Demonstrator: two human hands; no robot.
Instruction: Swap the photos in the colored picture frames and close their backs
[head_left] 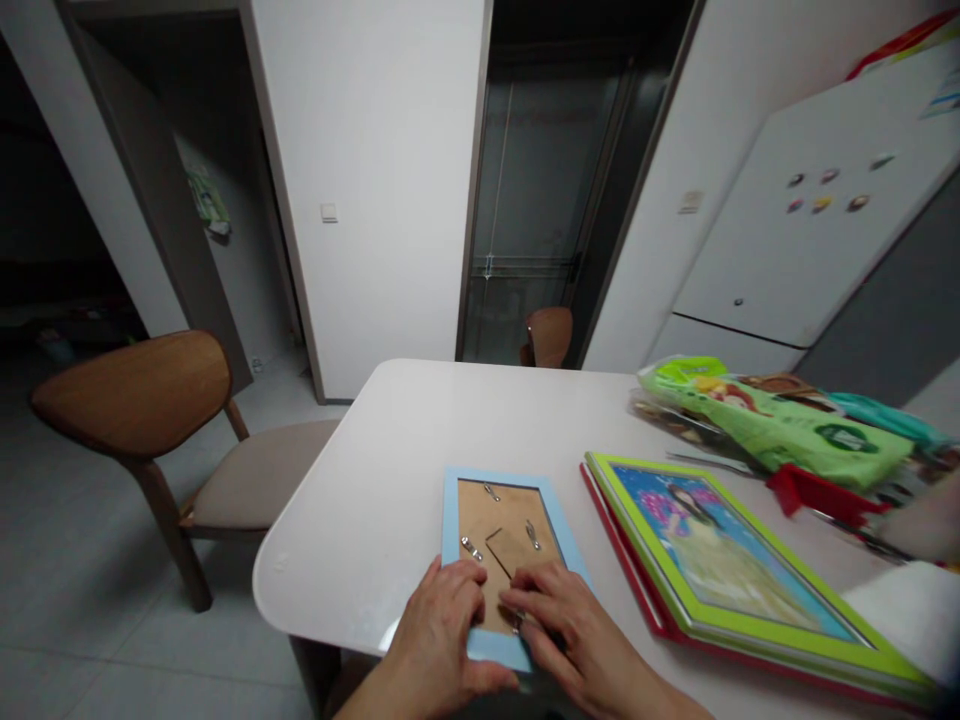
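Note:
A light blue picture frame (451, 515) lies face down on the white table with its brown backing board (517, 520) showing. Several small metal clips sit on the board, one a turn clip (472, 547) at the left side. A thin bent wire-like piece, perhaps a stand cut-out, shows mid-board. My left hand (442, 625) grips the frame's lower left side, fingers curled over the edge and thumb along the bottom. My right hand (574, 630) is closed, its thumb and fingers pinched at a metal clip (517, 622) near the lower edge; the fingers partly hide it.
Right of my hands, a green picture frame (750, 560) with a princess picture lies on a red one (626, 560). Behind them are green plastic packaging (810, 425) and a red object (821, 500). Another person's arm (926, 520) reaches in at right. A wooden chair (150, 400) stands left.

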